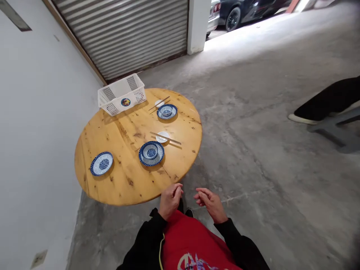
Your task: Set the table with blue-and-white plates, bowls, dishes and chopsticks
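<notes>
My left hand (170, 199) hovers by the near edge of the round wooden table (120, 195), its fingers curled in with nothing visible in them. To its right, beyond the tabletop and over the floor, my right hand (210, 204) is loosely closed and also holds nothing I can see. Nearest to them on the table is a blue-and-white plate (143, 162) with a matching bowl (150, 151) on it. Behind that, a pair of chopsticks (174, 141) rests across a small white dish (161, 139). A lone blue-and-white plate (97, 167) lies at the left.
Farther back are another plate (174, 114) with a bowl (166, 109), and chopsticks (165, 99) on a white dish (159, 102). A white plastic basket (116, 107) stands at the table's far edge. A wall adjoins on the left; a person's leg (329, 99) shows at right.
</notes>
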Demonstrator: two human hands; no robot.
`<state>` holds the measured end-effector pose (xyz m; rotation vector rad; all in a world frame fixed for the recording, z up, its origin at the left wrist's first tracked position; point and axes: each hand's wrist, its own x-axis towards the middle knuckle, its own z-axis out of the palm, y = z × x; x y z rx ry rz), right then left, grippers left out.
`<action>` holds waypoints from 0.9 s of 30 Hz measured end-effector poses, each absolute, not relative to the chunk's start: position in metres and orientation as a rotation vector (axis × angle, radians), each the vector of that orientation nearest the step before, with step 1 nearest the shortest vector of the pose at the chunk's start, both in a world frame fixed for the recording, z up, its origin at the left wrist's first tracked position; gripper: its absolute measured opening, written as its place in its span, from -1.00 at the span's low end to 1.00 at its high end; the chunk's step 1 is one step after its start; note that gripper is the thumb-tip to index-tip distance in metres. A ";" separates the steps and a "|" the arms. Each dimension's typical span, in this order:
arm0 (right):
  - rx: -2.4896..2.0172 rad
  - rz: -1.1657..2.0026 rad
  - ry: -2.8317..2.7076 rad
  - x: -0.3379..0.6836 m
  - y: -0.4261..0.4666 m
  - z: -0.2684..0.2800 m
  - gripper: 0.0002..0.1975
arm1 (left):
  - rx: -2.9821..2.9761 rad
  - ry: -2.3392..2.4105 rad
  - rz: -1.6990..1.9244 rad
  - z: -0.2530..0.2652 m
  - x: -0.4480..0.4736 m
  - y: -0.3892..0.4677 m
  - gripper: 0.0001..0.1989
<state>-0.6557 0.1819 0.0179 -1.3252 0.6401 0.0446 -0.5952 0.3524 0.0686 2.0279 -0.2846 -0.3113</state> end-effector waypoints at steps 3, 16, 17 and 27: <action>-1.334 0.083 0.639 -0.641 0.148 0.015 -0.49 | 2.050 -0.259 -0.313 0.066 -0.587 0.331 -0.66; -1.574 0.219 0.685 -0.519 -0.050 0.034 -0.45 | 1.923 -0.179 -0.288 0.056 -0.451 0.155 -0.69; -1.574 0.226 0.720 -0.515 -0.062 0.033 -0.45 | 1.918 -0.185 -0.287 0.059 -0.438 0.143 -0.69; -1.431 0.378 0.769 -0.436 -0.114 0.022 -0.57 | 1.927 -0.045 -0.279 0.065 -0.362 0.085 -0.68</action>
